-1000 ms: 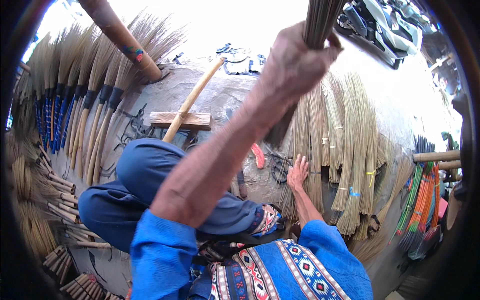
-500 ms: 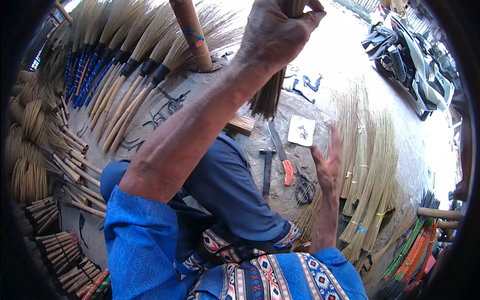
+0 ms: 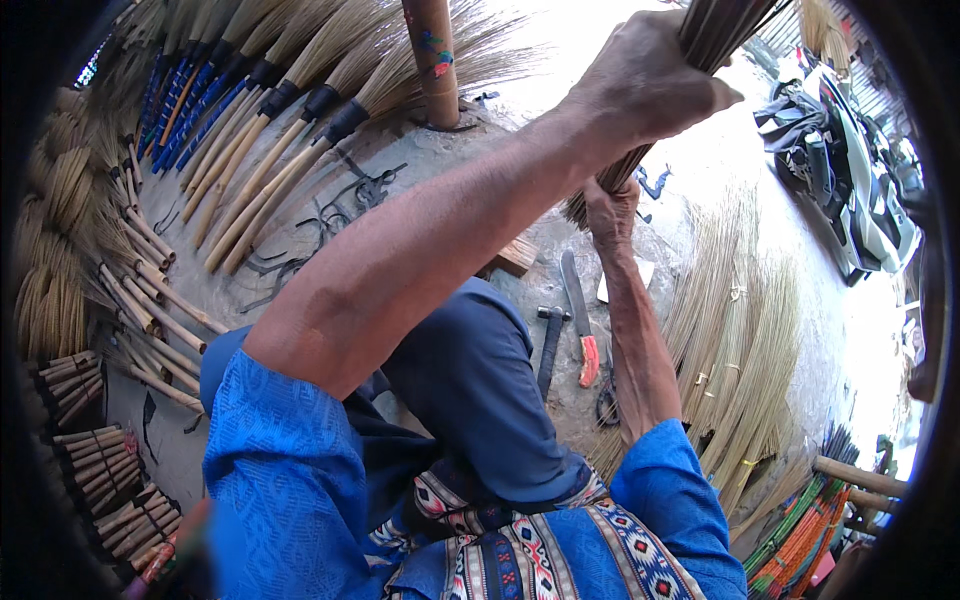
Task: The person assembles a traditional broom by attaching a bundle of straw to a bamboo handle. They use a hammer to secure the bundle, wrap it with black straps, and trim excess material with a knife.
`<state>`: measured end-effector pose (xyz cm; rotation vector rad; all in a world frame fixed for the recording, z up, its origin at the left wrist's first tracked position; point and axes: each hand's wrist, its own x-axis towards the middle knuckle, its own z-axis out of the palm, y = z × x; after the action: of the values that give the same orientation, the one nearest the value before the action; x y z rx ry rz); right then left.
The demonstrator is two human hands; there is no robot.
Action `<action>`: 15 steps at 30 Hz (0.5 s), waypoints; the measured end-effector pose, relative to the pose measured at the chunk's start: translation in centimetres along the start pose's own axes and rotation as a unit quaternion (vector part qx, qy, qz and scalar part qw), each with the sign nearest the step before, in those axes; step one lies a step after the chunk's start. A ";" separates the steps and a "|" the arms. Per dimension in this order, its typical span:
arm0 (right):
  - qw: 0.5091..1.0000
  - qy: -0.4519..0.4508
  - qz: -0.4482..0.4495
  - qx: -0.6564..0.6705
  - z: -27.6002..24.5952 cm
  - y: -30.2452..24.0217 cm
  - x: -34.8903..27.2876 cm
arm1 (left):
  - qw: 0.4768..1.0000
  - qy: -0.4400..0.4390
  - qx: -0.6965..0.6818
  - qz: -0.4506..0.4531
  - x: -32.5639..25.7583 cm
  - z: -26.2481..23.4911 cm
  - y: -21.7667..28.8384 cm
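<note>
A dark bundle of thin broom bristles is raised in front of me, slanting from upper right to lower left. My left hand is closed round its upper part, fingers wrapped about the stalks. Lower down, my right hand grips the bundle near its bottom end; my left wrist partly hides this stretch. On the floor beneath lie a hammer with a dark handle and a long knife with a red handle. Scissors are partly covered by my right forearm. A wooden block sits beyond my knee.
Finished brooms stand fanned out at the far left by a bamboo post. Loose pale bristle bundles lie on the right. A parked motorcycle is at the far right. Short handled bundles are stacked near left.
The bristle bundle and my left hand have moved right and tilted over. My right hand, open and apart before, has reached forward and taken hold of the bundle's lower end.
</note>
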<state>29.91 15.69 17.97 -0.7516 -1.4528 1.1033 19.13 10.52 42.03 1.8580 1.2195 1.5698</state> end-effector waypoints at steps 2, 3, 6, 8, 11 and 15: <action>0.998 0.020 0.061 -0.017 -0.5 2.3 0.0 | 0.996 -0.050 0.010 -0.073 0.0 -0.1 -2.6; 0.995 0.012 0.064 -0.076 -0.7 2.9 0.3 | 0.995 -0.055 -0.004 -0.089 -0.2 0.0 -3.7; 0.995 -0.050 0.034 -0.077 -1.3 3.8 1.0 | 0.989 -0.015 -0.083 -0.122 -0.9 0.4 -5.6; 0.998 -0.025 0.018 -0.057 -1.1 4.6 1.3 | 0.987 -0.016 -0.122 -0.102 -0.8 0.6 -5.7; 0.998 0.018 -0.038 -0.041 -0.2 6.7 1.2 | 0.988 -0.070 -0.107 -0.091 -0.6 0.7 -5.7; 0.993 0.073 0.090 -0.029 -0.5 8.1 1.2 | 0.981 -0.128 0.080 -0.126 -1.9 -1.5 -8.2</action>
<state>29.15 19.78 10.94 -1.0012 -1.3173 1.1205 14.93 12.94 35.00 1.8479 1.4284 1.0915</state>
